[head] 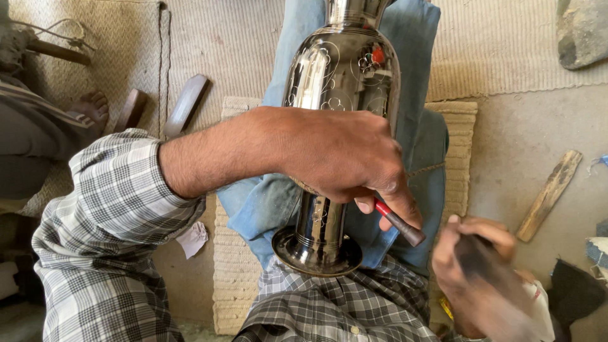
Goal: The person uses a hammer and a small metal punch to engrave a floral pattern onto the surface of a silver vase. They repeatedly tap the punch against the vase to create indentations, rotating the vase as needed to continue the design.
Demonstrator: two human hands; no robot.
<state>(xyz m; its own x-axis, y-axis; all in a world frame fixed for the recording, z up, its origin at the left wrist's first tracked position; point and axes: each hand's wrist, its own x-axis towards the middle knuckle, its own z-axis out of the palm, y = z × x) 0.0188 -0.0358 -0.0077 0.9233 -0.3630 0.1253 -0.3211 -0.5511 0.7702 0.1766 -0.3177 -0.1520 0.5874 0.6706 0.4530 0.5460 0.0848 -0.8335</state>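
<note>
Nearest, the right hand (481, 266), blurred, is wrapped around a dark handle (491, 269) just right of the vase's foot. Beside it the left hand (345, 161) crosses in front of the metal vase (342, 69), pinching a short chisel (399, 221) with a red band. That shiny, engraved vase lies along the person's jeans-clad lap, foot toward the checked shirt. Under the vase a woven mat (459, 133) covers the concrete floor (532, 145). Right of the vase lies a wooden stick (550, 194); left of it, wooden pieces (185, 104) and another person's bare foot (92, 106).
</note>
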